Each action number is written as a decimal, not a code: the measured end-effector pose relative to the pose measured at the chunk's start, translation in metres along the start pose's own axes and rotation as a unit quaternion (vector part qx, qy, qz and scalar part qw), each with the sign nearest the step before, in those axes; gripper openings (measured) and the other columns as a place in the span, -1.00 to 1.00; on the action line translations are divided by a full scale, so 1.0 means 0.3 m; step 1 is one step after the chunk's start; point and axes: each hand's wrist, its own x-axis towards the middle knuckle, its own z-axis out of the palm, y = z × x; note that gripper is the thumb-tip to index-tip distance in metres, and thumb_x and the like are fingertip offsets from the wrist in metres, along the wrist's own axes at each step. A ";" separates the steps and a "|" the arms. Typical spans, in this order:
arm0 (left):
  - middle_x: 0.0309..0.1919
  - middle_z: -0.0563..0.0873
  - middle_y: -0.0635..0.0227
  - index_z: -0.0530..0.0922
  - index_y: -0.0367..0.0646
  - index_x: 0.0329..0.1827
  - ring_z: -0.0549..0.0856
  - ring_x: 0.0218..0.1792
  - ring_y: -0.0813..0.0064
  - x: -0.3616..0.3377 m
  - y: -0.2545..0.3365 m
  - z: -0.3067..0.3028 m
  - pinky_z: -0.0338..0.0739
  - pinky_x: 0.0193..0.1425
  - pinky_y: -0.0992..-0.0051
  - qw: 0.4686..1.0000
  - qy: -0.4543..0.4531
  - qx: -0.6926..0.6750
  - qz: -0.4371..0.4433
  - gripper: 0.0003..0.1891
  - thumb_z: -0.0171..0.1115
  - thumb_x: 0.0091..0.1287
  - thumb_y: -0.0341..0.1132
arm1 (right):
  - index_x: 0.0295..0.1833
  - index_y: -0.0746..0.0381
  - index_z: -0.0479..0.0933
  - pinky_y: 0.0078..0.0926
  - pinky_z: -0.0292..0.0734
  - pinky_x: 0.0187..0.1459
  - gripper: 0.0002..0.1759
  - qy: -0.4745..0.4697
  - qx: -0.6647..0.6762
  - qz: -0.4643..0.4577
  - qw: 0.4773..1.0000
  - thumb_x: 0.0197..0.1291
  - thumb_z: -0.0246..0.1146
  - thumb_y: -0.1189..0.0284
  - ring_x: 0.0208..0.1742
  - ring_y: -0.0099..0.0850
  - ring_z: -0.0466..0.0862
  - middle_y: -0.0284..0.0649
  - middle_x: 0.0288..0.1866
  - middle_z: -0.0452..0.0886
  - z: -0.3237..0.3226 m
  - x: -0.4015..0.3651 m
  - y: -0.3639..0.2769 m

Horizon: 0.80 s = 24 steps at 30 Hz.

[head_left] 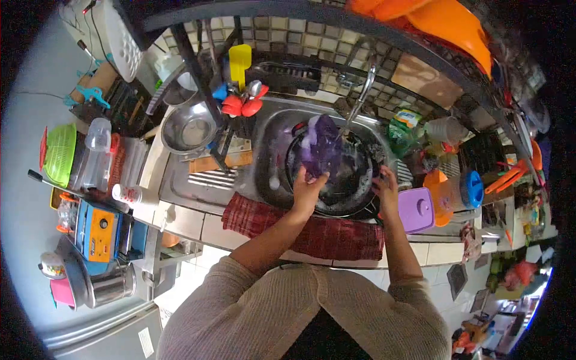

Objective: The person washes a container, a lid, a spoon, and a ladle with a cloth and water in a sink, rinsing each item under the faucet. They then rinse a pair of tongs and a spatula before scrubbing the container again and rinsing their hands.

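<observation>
A dark round pan [354, 203] with white suds along its inside lies in the steel sink. My left hand [308, 191] is closed at the lower edge of a wet purple piece [324, 144] streaked with foam, its exact kind unclear. This purple piece is held up over the pan's left half, just below the tap [366, 90]. At the pan's right rim, my right hand [387, 187] has its fingers curled against the edge. A greyish, foamy patch shows inside the rim above those fingers.
A dark red towel [300, 231] lies along the counter's front edge. Left of the sink stand a metal bowl [189, 129] and red spoons [243, 107]. To the right are a purple lidded container [416, 210] and a green bottle [405, 129]. A black rack bar [288, 11] crosses overhead.
</observation>
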 end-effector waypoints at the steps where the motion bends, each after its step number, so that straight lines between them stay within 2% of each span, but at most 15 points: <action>1: -0.18 0.57 0.50 0.40 -0.15 0.10 0.51 -0.24 0.67 -0.001 0.012 0.014 0.38 -0.15 0.65 1.000 0.009 -0.022 0.006 -0.58 0.28 0.16 -0.47 | 0.23 0.07 0.30 -0.55 0.41 -0.17 -0.51 0.017 0.011 0.028 0.999 0.17 0.18 0.32 -0.05 -0.46 0.52 -0.35 0.19 0.35 -0.006 -0.035 -0.029; 4: -0.17 0.56 0.51 0.40 -0.15 0.09 0.51 -0.23 0.67 0.009 -0.011 0.030 0.37 -0.12 0.64 0.999 0.023 -0.020 0.023 -0.58 0.27 0.16 -0.47 | 0.21 0.04 0.33 -0.48 0.39 -0.10 -0.57 0.039 0.066 0.041 0.996 0.20 0.11 0.47 -0.04 -0.49 0.51 -0.35 0.16 0.36 -0.074 -0.070 -0.009; 6: -0.17 0.56 0.52 0.39 -0.14 0.10 0.52 -0.23 0.65 0.015 -0.036 0.039 0.39 -0.15 0.62 0.999 0.025 -0.005 0.046 -0.56 0.28 0.15 -0.47 | 0.19 0.04 0.35 -0.49 0.39 -0.10 -0.59 0.039 0.078 0.043 0.995 0.21 0.12 0.46 -0.04 -0.48 0.51 -0.35 0.16 0.37 -0.102 -0.082 -0.032; 8: -0.11 0.54 0.50 0.38 -0.12 0.12 0.52 -0.17 0.59 0.007 -0.053 0.038 0.42 -0.17 0.52 0.996 0.066 -0.056 -0.010 -0.53 0.30 0.13 -0.46 | 0.18 0.10 0.35 -0.56 0.38 -0.15 -0.58 0.049 0.092 0.026 0.994 0.19 0.16 0.37 -0.08 -0.50 0.52 -0.37 0.13 0.38 -0.139 -0.077 -0.034; 9: -0.08 0.55 0.54 0.41 0.08 0.02 0.52 -0.05 0.53 0.006 -0.055 0.045 0.50 -0.12 0.32 0.994 0.097 -0.043 -0.040 -0.58 0.33 0.10 -0.41 | 0.13 0.06 0.40 -0.53 0.39 -0.13 -0.65 0.047 0.118 0.029 0.991 0.21 0.11 0.47 -0.09 -0.48 0.53 -0.36 0.06 0.44 -0.160 -0.074 -0.042; 10: -0.08 0.55 0.54 0.41 0.08 0.02 0.52 -0.05 0.53 0.017 -0.069 0.042 0.50 -0.12 0.32 0.994 0.090 -0.038 -0.042 -0.58 0.33 0.10 -0.41 | 0.13 0.06 0.40 -0.53 0.39 -0.13 -0.65 0.055 0.122 0.028 0.991 0.21 0.11 0.47 -0.09 -0.48 0.53 -0.36 0.06 0.44 -0.179 -0.072 -0.045; 12: -0.08 0.55 0.54 0.40 0.09 0.05 0.52 -0.07 0.49 0.029 -0.054 0.058 0.51 -0.12 0.25 0.982 0.165 -0.058 -0.074 -0.56 0.32 0.10 -0.40 | 0.11 0.06 0.42 -0.57 0.39 -0.17 -0.68 0.031 0.107 0.028 0.993 0.22 0.11 0.46 -0.12 -0.49 0.55 -0.38 0.04 0.45 -0.214 -0.065 -0.051; 14: -0.07 0.54 0.51 0.38 0.10 0.12 0.52 -0.13 0.47 0.045 -0.047 0.065 0.51 -0.13 0.23 0.987 0.147 -0.033 -0.064 -0.50 0.32 0.10 -0.39 | 0.07 0.08 0.44 -0.59 0.39 -0.21 -0.71 0.024 0.114 0.021 0.993 0.23 0.14 0.41 -0.15 -0.51 0.55 -0.39 -0.02 0.49 -0.245 -0.042 -0.030; 16: -0.05 0.54 0.44 0.35 0.08 0.19 0.53 -0.15 0.48 0.115 -0.090 0.028 0.51 -0.12 0.34 0.995 0.057 0.061 0.062 -0.44 0.32 0.10 -0.40 | 0.03 0.11 0.46 -0.62 0.39 -0.23 -0.74 0.003 0.074 0.048 0.996 0.23 0.15 0.36 -0.17 -0.53 0.56 -0.41 -0.09 0.51 -0.253 -0.048 -0.056; 17: -0.03 0.56 0.35 0.35 -0.06 0.21 0.56 -0.11 0.49 0.172 -0.127 -0.012 0.48 -0.08 0.45 0.975 0.045 0.153 0.156 -0.44 0.31 0.10 -0.44 | 0.03 0.13 0.47 -0.64 0.38 -0.22 -0.72 -0.002 0.072 0.049 0.996 0.23 0.17 0.31 -0.19 -0.55 0.55 -0.42 -0.14 0.53 -0.258 -0.052 -0.073; 18: -0.03 0.56 0.35 0.35 -0.06 0.21 0.56 -0.11 0.49 0.172 -0.086 0.011 0.48 -0.08 0.45 0.975 0.043 0.155 0.156 -0.44 0.31 0.10 -0.44 | 0.03 0.13 0.47 -0.64 0.38 -0.22 -0.72 0.000 0.075 0.049 0.996 0.23 0.17 0.31 -0.19 -0.55 0.55 -0.42 -0.14 0.53 -0.273 -0.049 -0.074; 20: -0.09 0.58 0.32 0.37 -0.30 0.12 0.57 -0.15 0.49 0.143 -0.003 0.070 0.43 0.00 0.52 0.893 0.039 0.353 0.278 -0.56 0.19 0.13 -0.56 | 0.00 0.13 0.48 -0.63 0.38 -0.21 -0.73 -0.031 0.085 0.031 0.995 0.23 0.17 0.30 -0.21 -0.57 0.54 -0.42 -0.16 0.54 -0.312 -0.045 -0.073; 21: -0.16 0.62 0.28 0.37 -0.33 0.14 0.60 -0.16 0.47 0.117 0.029 0.110 0.44 -0.01 0.53 0.917 0.032 0.285 0.278 -0.52 0.26 0.13 -0.50 | -0.02 0.16 0.49 -0.60 0.40 -0.19 -0.75 -0.050 0.120 0.029 0.991 0.24 0.17 0.31 -0.21 -0.58 0.52 -0.41 -0.16 0.55 -0.345 -0.035 -0.054; 22: -0.16 0.62 0.28 0.37 -0.33 0.14 0.60 -0.16 0.47 0.112 0.033 0.122 0.44 -0.01 0.53 0.916 0.031 0.287 0.279 -0.52 0.26 0.13 -0.50 | -0.02 0.16 0.49 -0.60 0.40 -0.19 -0.75 -0.049 0.123 0.028 0.991 0.24 0.17 0.31 -0.21 -0.58 0.52 -0.41 -0.16 0.55 -0.380 -0.019 -0.033; 24: -0.17 0.64 0.34 0.35 -0.30 0.17 0.61 -0.21 0.58 0.106 0.044 0.118 0.46 -0.09 0.61 0.892 0.052 0.353 0.278 -0.46 0.32 0.11 -0.46 | -0.05 0.18 0.51 -0.58 0.41 -0.18 -0.80 -0.027 -0.035 -0.076 0.996 0.24 0.13 0.39 -0.18 -0.57 0.51 -0.39 -0.18 0.54 -0.449 0.032 0.025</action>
